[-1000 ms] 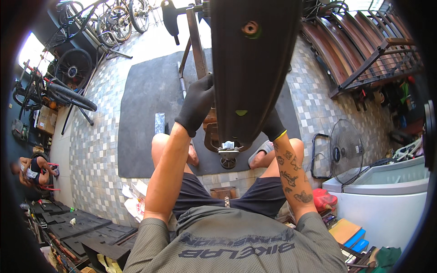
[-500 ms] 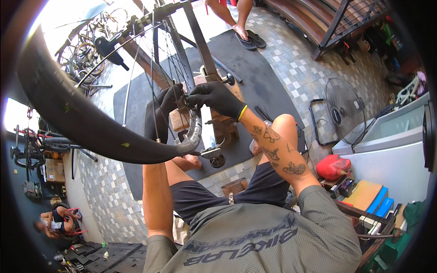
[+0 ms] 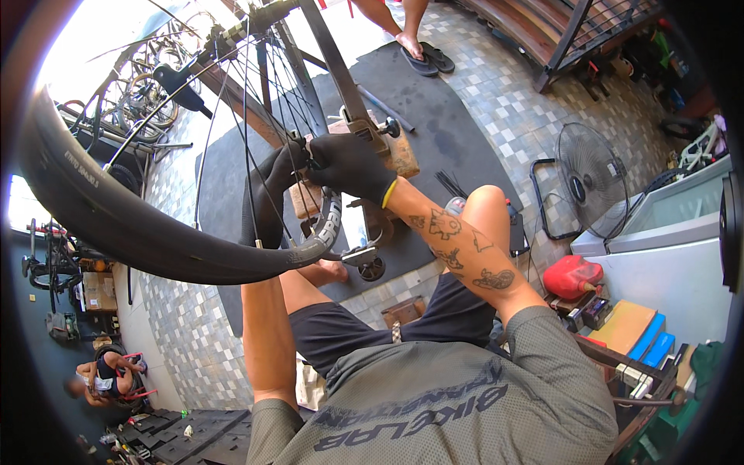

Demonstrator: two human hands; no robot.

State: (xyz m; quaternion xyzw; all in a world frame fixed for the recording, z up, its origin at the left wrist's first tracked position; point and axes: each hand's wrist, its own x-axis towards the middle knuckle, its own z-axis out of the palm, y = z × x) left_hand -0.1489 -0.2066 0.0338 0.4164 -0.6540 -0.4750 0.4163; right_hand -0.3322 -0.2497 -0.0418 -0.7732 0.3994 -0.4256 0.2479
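Note:
A bicycle wheel with a black tyre [image 3: 167, 246] stands in front of me in a dark metal truing stand [image 3: 335, 66]. Thin spokes [image 3: 246, 101] run from its hub at the upper left to the rim. Both my hands wear black gloves. My left hand [image 3: 267, 190] is behind some spokes, its fingers pinched together near the rim. Against those fingertips, my right hand [image 3: 353, 169] is closed in a fist on the stand side. The fingers hide whatever small thing they may grip. At the stand's lower end, a small round knob [image 3: 372, 269] shows.
Wooden blocks [image 3: 403, 155] lie under the stand on a dark mat [image 3: 457, 128]. A floor fan [image 3: 590, 182], red jug [image 3: 572, 277] and white chest freezer [image 3: 659, 271] are at right. Another person's feet in sandals [image 3: 422, 60] are ahead; someone sits at lower left.
The wheel has turned a little and its spokes and rim marking have shifted. My right hand has moved slightly left and rolled over, its fingers now more tightly curled. My left hand stays near the rim.

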